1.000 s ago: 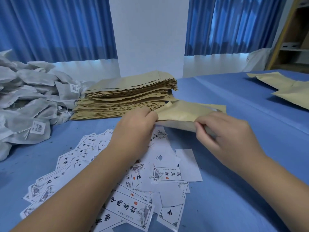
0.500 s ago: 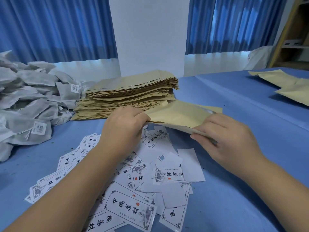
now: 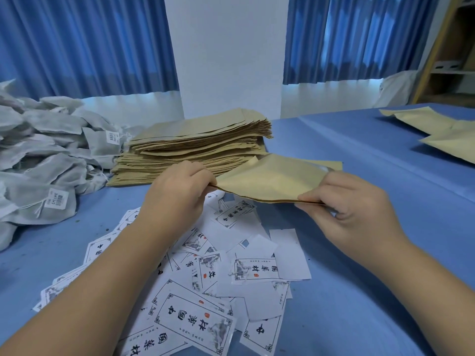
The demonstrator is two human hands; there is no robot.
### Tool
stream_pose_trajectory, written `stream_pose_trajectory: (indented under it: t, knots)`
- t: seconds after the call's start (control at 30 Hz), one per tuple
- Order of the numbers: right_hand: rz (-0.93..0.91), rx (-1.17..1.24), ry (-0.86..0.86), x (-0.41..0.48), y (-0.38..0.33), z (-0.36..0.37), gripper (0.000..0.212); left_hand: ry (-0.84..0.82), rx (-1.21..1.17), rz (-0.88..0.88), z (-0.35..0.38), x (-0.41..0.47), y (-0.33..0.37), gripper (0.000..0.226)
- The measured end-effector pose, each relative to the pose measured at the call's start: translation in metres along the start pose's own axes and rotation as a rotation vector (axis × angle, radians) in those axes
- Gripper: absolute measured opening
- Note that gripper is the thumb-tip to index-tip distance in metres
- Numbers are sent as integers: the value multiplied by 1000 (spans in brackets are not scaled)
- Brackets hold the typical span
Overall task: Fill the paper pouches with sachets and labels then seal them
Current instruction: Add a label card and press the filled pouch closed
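One pouch [image 3: 272, 179], pinched by left hand [image 3: 180, 194] and right hand [image 3: 352, 209], above scattered labels [image 3: 205, 278]; pouch stack [image 3: 200, 147] and sachets [image 3: 43, 155] behind.

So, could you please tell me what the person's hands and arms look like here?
Both are bare: the left hand and right hand show no gloves, rings or watch, and the forearms are uncovered to the picture's edge, with no sleeve in view.

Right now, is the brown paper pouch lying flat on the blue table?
No, the left hand and right hand pinch the paper pouch at its ends, lifted above the scattered labels.
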State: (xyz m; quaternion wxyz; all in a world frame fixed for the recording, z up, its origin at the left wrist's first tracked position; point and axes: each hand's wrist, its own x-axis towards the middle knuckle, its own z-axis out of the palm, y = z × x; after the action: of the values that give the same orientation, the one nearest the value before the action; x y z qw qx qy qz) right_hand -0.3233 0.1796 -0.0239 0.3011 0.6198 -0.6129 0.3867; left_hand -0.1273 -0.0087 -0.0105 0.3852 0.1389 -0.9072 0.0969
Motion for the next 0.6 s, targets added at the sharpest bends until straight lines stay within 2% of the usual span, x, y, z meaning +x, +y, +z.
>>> stream_pose_trajectory:
  t: [0.13,0.3,0.43,0.5,0.6]
  knots:
    - [13,-2,3,2,0,0,9,-38,18,1,-3,3,1,14]
    - [-25,29,-26,2,-6,3,11,-64,6,128,-2,10,22,16]
    - [46,171,28,1,-6,0,14,-67,-75,16,-2,7,21,16]
    - [22,214,12,1,-5,0,9,-90,-86,-56,-4,5,15,15]
    - [-25,188,2,2,-5,3,10,-123,-56,9,-3,4,15,16]
